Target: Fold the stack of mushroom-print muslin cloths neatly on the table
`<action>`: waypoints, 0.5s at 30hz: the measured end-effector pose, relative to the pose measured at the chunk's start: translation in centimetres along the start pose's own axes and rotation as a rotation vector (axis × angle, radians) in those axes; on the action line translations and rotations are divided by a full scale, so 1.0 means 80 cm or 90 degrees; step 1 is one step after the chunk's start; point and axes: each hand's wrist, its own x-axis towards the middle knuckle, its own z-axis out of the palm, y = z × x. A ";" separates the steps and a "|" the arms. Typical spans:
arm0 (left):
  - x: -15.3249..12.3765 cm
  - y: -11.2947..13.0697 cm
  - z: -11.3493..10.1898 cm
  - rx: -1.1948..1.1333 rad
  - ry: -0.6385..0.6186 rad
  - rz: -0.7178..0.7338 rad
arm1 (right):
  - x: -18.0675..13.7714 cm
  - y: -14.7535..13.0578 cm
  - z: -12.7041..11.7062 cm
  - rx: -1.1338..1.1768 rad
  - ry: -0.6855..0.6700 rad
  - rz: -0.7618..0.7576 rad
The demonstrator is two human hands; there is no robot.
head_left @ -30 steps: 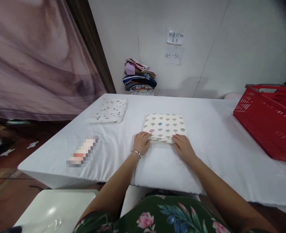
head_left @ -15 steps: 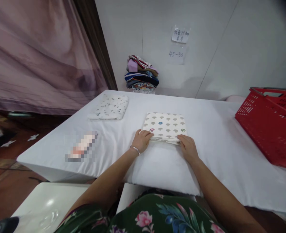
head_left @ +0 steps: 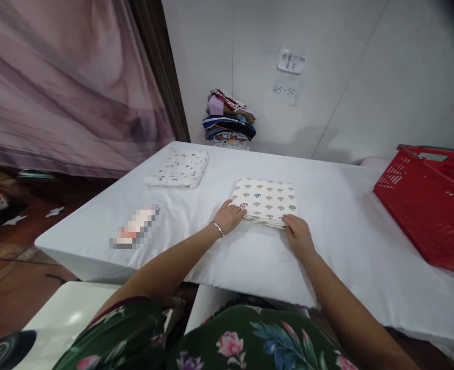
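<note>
A folded cream cloth (head_left: 271, 198) with a mushroom print lies on the white-covered table in front of me. Most of its mushrooms are grey-brown, with a few in red, blue and green. At its near left corner, my left hand (head_left: 229, 217) has its fingers closed on the edge, a thin bracelet round the wrist. My right hand (head_left: 299, 236) pinches the near right corner, its thumb partly hidden. Several folded layers show along the front edge between the hands.
Farther left lies another folded white cloth (head_left: 181, 168) with small dark motifs. A blurred-out object (head_left: 136, 227) rests nearer on the left. A red plastic basket (head_left: 423, 205) stands at the right. Stacked fabrics (head_left: 230, 121) sit beyond the table's far edge, by the wall.
The camera view has shifted slightly. My left hand has slid a little along the cloth's near left corner; the right hand stays at its corner, and the cloth keeps its place.
</note>
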 end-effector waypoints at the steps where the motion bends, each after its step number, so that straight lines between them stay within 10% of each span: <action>1: 0.000 -0.001 0.002 0.020 0.005 0.007 | 0.000 -0.003 -0.001 -0.012 -0.004 -0.009; 15: -0.001 0.000 0.004 0.068 -0.012 -0.005 | 0.002 -0.009 -0.005 -0.120 -0.083 -0.010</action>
